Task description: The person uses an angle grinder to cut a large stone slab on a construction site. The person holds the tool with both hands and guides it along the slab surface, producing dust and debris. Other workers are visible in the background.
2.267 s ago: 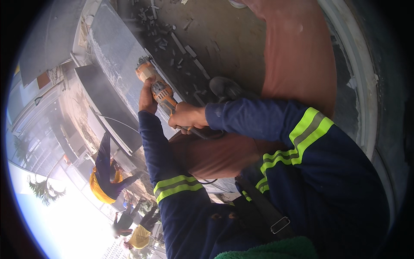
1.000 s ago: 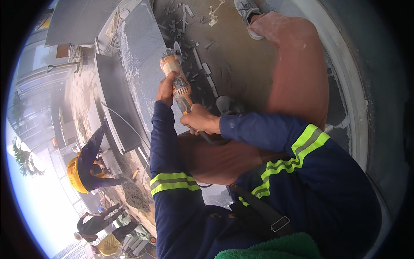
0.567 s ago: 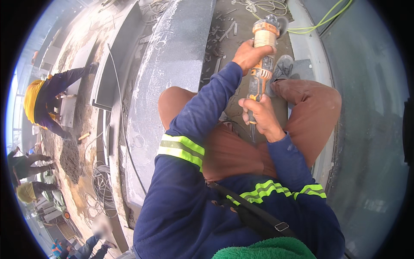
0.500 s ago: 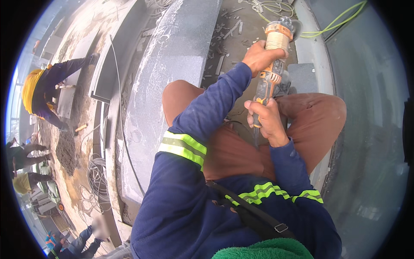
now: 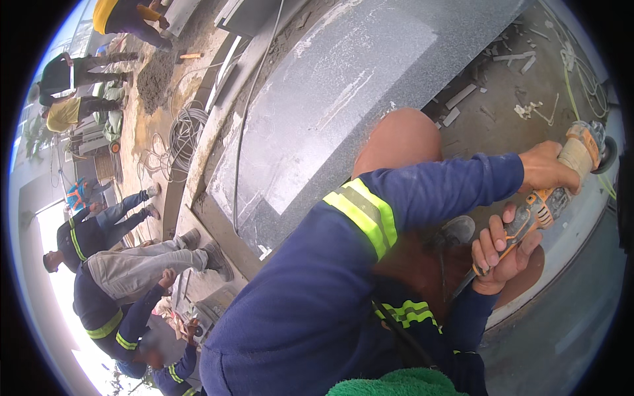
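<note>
An orange and dark grey angle grinder [image 5: 540, 208], its front wrapped with tan tape, is held at the right of the view. My left hand [image 5: 547, 166] is closed around its front body, just behind the metal head and the round disc [image 5: 606, 156]. Lower down, my right hand [image 5: 496, 252] grips the rear handle, its fingers curled loosely around it. The disc is up at the far right, apart from the stone. Beside my left knee lies a long grey stone slab [image 5: 330, 125], streaked with white dust.
Stone offcuts [image 5: 460, 97] litter the ground beyond my knee. A power cable [image 5: 247, 119] crosses the slab's left side, and a coil of cable [image 5: 188, 135] lies farther left. Several co-workers are at the left, one in grey trousers [image 5: 142, 272]. A glass-like pane [image 5: 548, 330] borders my right.
The whole view has swung, so the slab and co-workers sit farther right or higher. The grinder now appears at the right edge, still in both hands; the right hand's fingers look looser.
</note>
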`<state>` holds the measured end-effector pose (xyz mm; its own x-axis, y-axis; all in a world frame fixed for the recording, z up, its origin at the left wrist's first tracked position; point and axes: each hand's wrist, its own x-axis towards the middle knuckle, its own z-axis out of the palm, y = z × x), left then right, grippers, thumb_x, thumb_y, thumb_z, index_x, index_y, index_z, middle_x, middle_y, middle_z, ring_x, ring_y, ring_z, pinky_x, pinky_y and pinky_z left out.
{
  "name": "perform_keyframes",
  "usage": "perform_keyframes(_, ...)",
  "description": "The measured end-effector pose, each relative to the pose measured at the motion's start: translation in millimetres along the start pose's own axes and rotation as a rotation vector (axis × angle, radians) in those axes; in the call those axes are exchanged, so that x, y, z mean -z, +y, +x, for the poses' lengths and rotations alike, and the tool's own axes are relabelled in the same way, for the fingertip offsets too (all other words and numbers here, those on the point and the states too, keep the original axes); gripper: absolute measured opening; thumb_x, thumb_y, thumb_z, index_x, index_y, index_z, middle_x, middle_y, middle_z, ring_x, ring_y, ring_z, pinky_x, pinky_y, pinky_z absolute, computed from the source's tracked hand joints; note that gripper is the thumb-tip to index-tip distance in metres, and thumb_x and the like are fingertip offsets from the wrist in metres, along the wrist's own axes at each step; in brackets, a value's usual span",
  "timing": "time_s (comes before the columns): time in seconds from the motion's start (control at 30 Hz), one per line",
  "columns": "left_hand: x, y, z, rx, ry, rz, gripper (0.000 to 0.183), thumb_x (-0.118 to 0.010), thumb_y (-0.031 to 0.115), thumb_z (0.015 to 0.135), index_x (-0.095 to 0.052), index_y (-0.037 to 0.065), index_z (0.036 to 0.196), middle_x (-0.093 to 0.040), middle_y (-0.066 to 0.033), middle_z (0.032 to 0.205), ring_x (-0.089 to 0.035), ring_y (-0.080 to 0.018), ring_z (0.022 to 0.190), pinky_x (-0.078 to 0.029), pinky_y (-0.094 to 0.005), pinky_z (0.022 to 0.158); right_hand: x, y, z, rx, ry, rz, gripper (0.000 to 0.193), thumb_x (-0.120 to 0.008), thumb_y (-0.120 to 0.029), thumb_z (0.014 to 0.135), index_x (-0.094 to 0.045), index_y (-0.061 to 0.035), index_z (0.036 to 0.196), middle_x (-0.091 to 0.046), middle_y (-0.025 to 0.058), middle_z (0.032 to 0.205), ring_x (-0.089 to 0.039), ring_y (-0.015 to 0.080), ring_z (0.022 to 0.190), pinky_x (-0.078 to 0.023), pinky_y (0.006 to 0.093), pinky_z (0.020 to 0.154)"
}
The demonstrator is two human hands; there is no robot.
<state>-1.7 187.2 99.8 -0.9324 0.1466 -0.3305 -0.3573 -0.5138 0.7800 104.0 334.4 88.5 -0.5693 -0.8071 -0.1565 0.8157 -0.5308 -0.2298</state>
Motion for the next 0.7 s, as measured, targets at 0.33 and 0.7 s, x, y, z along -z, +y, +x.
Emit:
perform_keyframes(0.33, 27, 16, 54, -0.001, -0.049, -0.451, 0.057, -0.07, 0.023, 0.083, -0.057, -0.005, 0.13, -0.066, -0.0151, 0.112, -0.067, -0.0231, 0.101, -0.056, -0.0365, 0.087, 1, -48, 39, -0.101, 0.045, 0.29, 0.07, -0.058, -0.051, 0.106, -0.03, 0.0011, 0.144, -0.051, 0.0117, 0.096, -0.052, 0.0177, 0.066, -0.048, 0.0322, 0.053)
perform_keyframes(0.7, 13, 64, -31, -0.015, 0.079, -0.696, 0.067, -0.07, 0.034, 0.084, -0.054, -0.003, 0.137, -0.063, -0.0133, 0.118, -0.062, -0.0217, 0.109, -0.052, -0.0365, 0.094, -131, -55, 35, -0.388, 0.459, -0.218, 0.063, -0.075, -0.043, 0.097, -0.046, 0.0006, 0.133, -0.052, 0.0049, 0.083, -0.051, 0.0113, 0.052, -0.041, 0.0255, 0.042)
